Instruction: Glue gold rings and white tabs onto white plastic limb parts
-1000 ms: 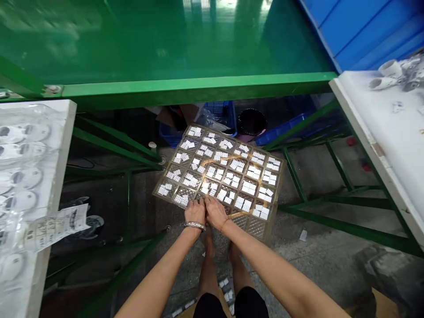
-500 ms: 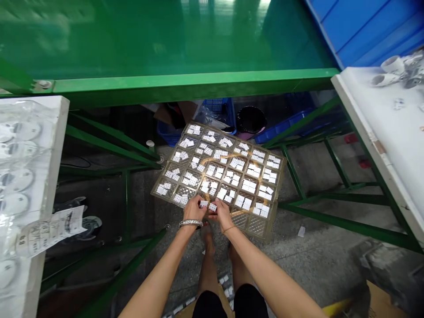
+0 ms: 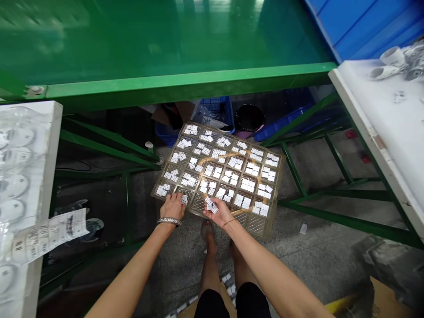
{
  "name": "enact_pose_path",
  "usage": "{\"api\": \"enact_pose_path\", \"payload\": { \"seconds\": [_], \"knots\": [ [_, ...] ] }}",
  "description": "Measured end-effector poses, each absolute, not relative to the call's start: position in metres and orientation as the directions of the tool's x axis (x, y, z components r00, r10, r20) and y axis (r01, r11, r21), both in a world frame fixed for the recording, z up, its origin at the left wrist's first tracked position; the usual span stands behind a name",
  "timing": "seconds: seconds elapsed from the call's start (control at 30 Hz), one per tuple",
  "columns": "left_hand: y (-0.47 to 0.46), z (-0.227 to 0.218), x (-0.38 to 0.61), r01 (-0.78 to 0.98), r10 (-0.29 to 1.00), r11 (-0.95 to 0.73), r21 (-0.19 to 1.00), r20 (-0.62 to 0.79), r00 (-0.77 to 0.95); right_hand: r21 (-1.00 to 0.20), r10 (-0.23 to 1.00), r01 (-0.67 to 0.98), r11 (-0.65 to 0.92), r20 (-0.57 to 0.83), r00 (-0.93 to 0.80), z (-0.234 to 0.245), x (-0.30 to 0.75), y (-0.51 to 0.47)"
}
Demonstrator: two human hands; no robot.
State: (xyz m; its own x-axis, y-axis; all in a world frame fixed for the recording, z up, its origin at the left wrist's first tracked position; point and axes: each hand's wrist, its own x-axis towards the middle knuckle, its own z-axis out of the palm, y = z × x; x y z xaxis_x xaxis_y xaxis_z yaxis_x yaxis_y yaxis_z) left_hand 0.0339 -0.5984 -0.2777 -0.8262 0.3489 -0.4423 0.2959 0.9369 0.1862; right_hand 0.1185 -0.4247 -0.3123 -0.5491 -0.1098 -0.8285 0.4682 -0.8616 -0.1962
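A wide clear-plastic tray (image 3: 280, 176), divided into square compartments, holds groups of small white rectangular pieces (image 3: 253, 169), many marked with dark dots or holes. Above the tray's near edge, my right hand (image 3: 221, 214) is closed round a few dotted white pieces (image 3: 211, 205). Further left, my left hand (image 3: 173, 206) reaches into a near-edge compartment, its fingers curled down over white pieces (image 3: 184, 199); the fingertips are partly hidden. The compartment between the two hands shows its bare lattice bottom.
A green bench (image 3: 185, 86) crosses ahead. White tables stand left (image 3: 53, 119) and right (image 3: 359, 101), the left with plastic-covered round parts, the right with white tubes. Below the bench are a blue crate (image 3: 228, 112) and a black-lined bin (image 3: 249, 118). Green frame legs flank the tray.
My left hand has moved left, away from my right hand, down into a compartment of pieces. My right hand has turned palm-up, keeping white pieces in its fingers.
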Motion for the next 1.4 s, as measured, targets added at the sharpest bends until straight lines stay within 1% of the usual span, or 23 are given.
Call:
{"api": "enact_pose_path", "payload": {
  "seconds": [0.13, 0.27, 0.7, 0.87, 1.0, 1.1, 1.13, 1.2, 1.3, 1.33, 1.4],
  "knots": [
    [-0.599, -0.289, 0.015, 0.408, 0.445, 0.892, 0.194, -0.526, -0.725, -0.162, -0.137, 0.519, -0.84, -0.86, -0.491, -0.31, 0.116, -0.432],
    [-0.598, -0.293, 0.003, 0.457, 0.493, 0.86, 0.226, -0.593, -0.636, -0.144, -0.15, 0.539, -0.83, -0.872, -0.465, -0.31, 0.114, -0.441],
    [-0.595, -0.303, -0.008, 0.375, 0.492, 0.868, 0.326, -0.669, -0.557, -0.11, -0.166, 0.537, -0.836, -0.883, -0.44, -0.319, 0.112, -0.449],
    [-0.592, -0.284, -0.01, 0.329, 0.476, 0.879, 0.344, -0.645, -0.598, -0.108, -0.16, 0.523, -0.845, -0.883, -0.44, -0.315, 0.112, -0.448],
    [-0.578, -0.255, 0.009, 0.312, 0.492, 0.866, 0.391, -0.55, -0.675, -0.091, -0.168, 0.492, -0.866, -0.873, -0.457, -0.31, 0.107, -0.451],
    [-0.565, -0.241, 0.026, 0.331, 0.524, 0.839, 0.432, -0.476, -0.707, -0.041, -0.212, 0.479, -0.877, -0.86, -0.463, -0.306, 0.101, -0.454],
    [-0.564, -0.239, 0.027, 0.329, 0.513, 0.843, 0.425, -0.451, -0.73, -0.023, -0.231, 0.479, -0.878, -0.855, -0.465, -0.305, 0.099, -0.454],
    [-0.573, -0.241, 0.021, 0.297, 0.437, 0.883, 0.363, -0.406, -0.802, 0.001, -0.259, 0.482, -0.876, -0.844, -0.469, -0.306, 0.097, -0.451],
    [-0.604, -0.254, 0.002, 0.198, 0.257, 0.961, 0.195, -0.354, -0.899, 0.003, -0.265, 0.487, -0.873, -0.842, -0.47, -0.31, 0.098, -0.442],
    [-0.614, -0.259, -0.003, 0.176, 0.217, 0.974, 0.145, -0.348, -0.912, 0.0, -0.262, 0.488, -0.873, -0.844, -0.468, -0.312, 0.099, -0.439],
    [-0.629, -0.271, -0.01, 0.171, 0.187, 0.982, 0.076, -0.359, -0.914, -0.007, -0.254, 0.489, -0.872, -0.849, -0.464, -0.317, 0.101, -0.434]
  ]
}}
